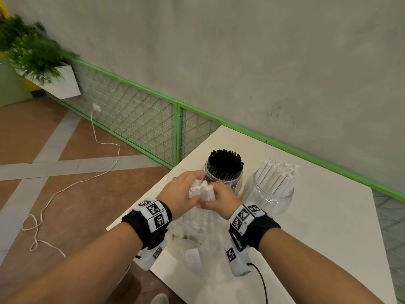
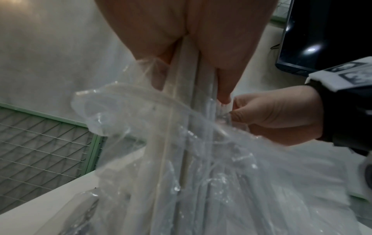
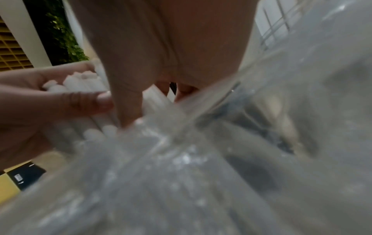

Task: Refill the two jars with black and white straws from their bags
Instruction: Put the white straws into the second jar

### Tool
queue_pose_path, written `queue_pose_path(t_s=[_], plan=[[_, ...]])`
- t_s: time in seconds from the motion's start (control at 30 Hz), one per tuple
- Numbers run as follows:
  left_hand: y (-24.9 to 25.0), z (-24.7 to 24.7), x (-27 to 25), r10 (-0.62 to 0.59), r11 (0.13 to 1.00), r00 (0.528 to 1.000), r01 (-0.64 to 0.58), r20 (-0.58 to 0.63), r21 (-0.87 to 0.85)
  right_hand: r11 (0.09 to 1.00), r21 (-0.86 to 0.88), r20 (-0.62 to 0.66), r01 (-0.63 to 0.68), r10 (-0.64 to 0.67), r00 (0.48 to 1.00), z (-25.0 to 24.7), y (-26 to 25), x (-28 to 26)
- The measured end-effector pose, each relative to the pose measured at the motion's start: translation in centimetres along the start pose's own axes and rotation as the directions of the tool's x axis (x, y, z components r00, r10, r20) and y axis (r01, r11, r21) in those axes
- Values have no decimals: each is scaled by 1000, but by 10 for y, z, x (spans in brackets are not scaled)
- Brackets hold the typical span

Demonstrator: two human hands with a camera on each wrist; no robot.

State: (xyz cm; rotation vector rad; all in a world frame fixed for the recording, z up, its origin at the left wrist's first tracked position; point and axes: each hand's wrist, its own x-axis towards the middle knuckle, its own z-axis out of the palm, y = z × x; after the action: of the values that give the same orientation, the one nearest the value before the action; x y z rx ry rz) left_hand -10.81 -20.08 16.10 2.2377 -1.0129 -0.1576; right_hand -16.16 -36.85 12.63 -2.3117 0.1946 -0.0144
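At the near corner of the white table [image 1: 328, 216], both hands are bunched around a handful of white straws [image 1: 202, 189] poking up out of a clear plastic bag [image 1: 192, 233] that stands on the tabletop right in front of the two jars. The left hand [image 1: 182, 191] has its fingers curled round the left side of the bundle, and the right hand [image 1: 219, 198] is curled in on the right side. From the left wrist view the right hand looks like it's pinching the bag's edge as well as the straws, so I can't say for sure which it really has hold of.

Behind the hands, the jar of black straws [image 1: 225, 170] is packed tight to the mouth. Just beside it on the right, the jar of white straws [image 1: 274, 185] is already pretty full, with the straws leaning over to one side.

What I'd worry about:
- The bag is flimsy and clingy. If plastic stays caught in the grip, it could come up with the straws and dump the rest.
- The bundle is only loosely gathered, so a few could slip out and roll off the table edge.
- The black jar sits almost touching the knuckles, and an elbow-y lift could knock it.
- Not much room in the white jar, so jamming a fat handful in could bend straws or tip it.
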Motion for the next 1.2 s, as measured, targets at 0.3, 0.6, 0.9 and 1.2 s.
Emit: queue_pose_path(t_s=[0.3, 0.6, 0.9, 1.2], plan=[[2, 0, 4, -90, 996, 996, 90, -9, 4, 955, 297, 60, -19, 1, 998, 7, -10, -2], [-5, -2, 5, -11, 991, 1000, 11, 0, 134, 964, 257, -64, 66, -51, 997, 6, -3, -10], [-4, 2, 3, 9, 980, 999, -3, -32, 201, 881, 449, -355, 150, 22, 935, -5, -9, -22], [-1, 4, 3, 13, 979, 999, -3, -45, 204, 885, 430, -363, 177, -10, 932, 0, 4, -52]])
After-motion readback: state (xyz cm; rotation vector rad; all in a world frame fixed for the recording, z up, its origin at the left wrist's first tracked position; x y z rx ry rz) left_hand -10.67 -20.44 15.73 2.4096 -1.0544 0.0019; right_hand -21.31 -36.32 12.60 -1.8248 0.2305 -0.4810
